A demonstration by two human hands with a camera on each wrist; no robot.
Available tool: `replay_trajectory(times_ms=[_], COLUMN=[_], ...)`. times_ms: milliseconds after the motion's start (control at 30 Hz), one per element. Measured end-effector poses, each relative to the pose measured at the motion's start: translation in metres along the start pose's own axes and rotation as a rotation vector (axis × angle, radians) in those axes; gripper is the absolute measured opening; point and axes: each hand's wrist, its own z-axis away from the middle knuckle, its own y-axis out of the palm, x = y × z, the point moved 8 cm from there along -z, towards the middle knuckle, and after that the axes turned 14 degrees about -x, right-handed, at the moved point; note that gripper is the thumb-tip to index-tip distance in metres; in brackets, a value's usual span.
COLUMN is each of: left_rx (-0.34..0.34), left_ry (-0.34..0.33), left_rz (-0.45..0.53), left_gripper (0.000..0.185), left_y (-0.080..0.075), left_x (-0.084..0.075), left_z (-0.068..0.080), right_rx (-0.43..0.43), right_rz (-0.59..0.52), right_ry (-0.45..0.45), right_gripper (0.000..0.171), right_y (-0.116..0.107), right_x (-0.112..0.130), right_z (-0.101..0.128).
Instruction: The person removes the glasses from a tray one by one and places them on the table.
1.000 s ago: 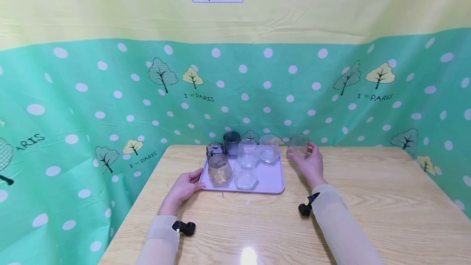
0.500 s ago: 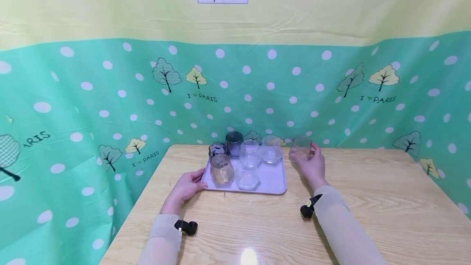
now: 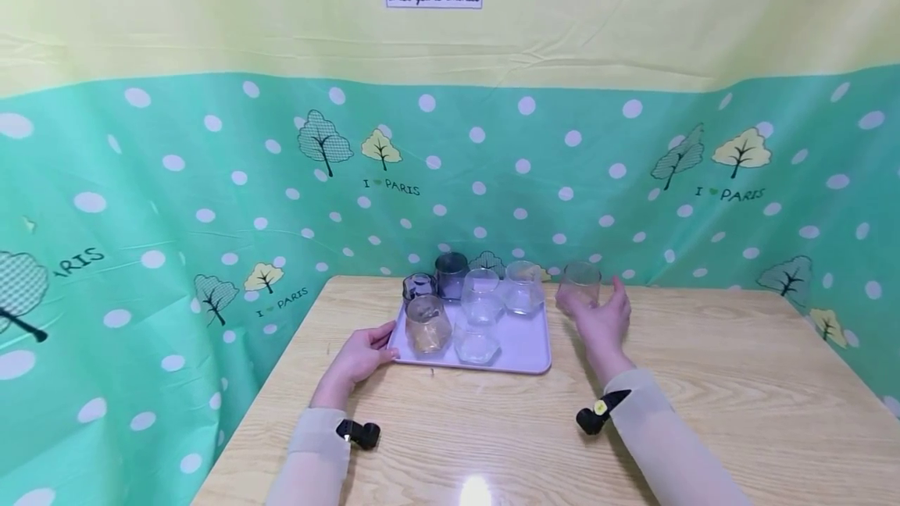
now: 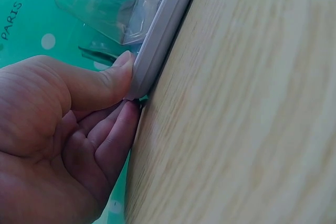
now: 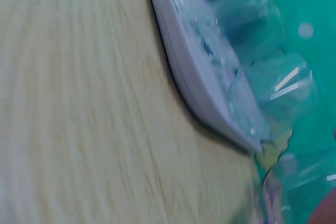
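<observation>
My left hand (image 3: pixel 362 354) pinches the near left corner of a pale lilac tray (image 3: pixel 523 350). In the left wrist view the thumb (image 4: pixel 102 85) lies on the tray's rim and the fingers curl below it. Just off the tray's right side, a clear drinking glass (image 3: pixel 580 276) stands upright on the table. My right hand (image 3: pixel 605 326) is around this glass, its thumb in front and its fingers spread apart from the glass's right side. The right wrist view catches only an edge of the glass (image 5: pixel 307 174) and a bit of the hand.
On the tray stand an amber glass (image 3: pixel 427 326), a dark glass (image 3: pixel 451 276), a small purple-tinted glass (image 3: pixel 419 287) and several clear glasses (image 3: pixel 482 295). A polka-dot curtain (image 3: pixel 450 178) hangs right behind the wooden table (image 3: pixel 703 381).
My right hand's fingers have spread away from the clear glass, which stays beside the tray. The left hand keeps its hold on the tray. The head view has shifted slightly.
</observation>
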Motion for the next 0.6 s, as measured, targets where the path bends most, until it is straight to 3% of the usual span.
replay_trajectory(times_ms=[200, 433, 600], left_rx=[0.000, 0.000, -0.002], left_ry=[-0.011, 0.004, -0.014], left_rz=[0.015, -0.009, -0.009], left_gripper=[0.062, 0.061, 0.061], left_y=[0.000, -0.001, 0.000], left_x=[-0.001, -0.001, 0.000], left_z=[0.001, 0.001, 0.001], right_rx=[-0.008, 0.069, 0.118], right_rz=[-0.198, -0.214, -0.255], right_ry=[-0.046, -0.183, -0.211], right_gripper=[0.100, 0.081, 0.076], right_y=[-0.004, 0.010, 0.017], right_x=[0.020, 0.035, 0.040], right_z=[0.016, 0.039, 0.051])
